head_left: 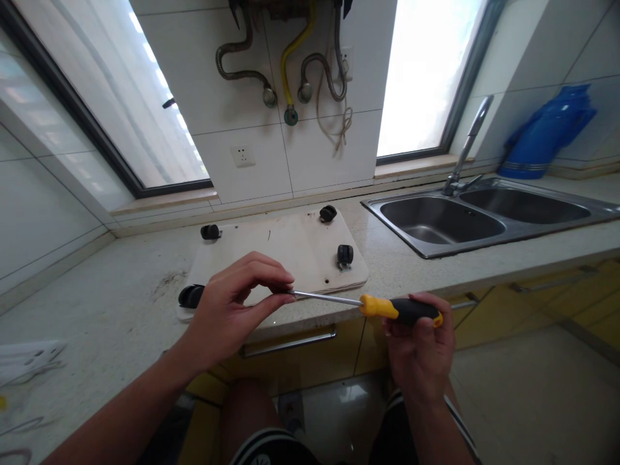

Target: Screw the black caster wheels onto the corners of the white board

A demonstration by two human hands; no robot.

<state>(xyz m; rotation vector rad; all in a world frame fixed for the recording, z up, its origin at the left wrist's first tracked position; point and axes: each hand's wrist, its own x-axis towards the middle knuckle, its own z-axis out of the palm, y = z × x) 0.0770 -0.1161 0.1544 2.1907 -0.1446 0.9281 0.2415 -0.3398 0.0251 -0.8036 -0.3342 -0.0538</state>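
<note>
My right hand (421,342) is wrapped around the yellow and black handle of a screwdriver (400,309), held level in front of the counter edge. Its metal shaft points left, to where the thumb and fingers of my left hand (242,294) pinch together at the tip. Whether a small part sits between those fingertips is hidden. Behind my hands a pale board (271,252) with rounded corners lies on the counter. Black casters stand at its corners: one at back left (210,232), one at back right (328,214), one at front right (345,256), and one at front left (190,296), beside my left wrist.
A steel double sink (436,223) with a faucet (467,145) is set into the counter (126,271) on the right. Beyond it stands a blue thermos-like jug (547,132). Hoses and valves (290,116) hang on the wall. Below the counter edge is a drawer handle (288,343).
</note>
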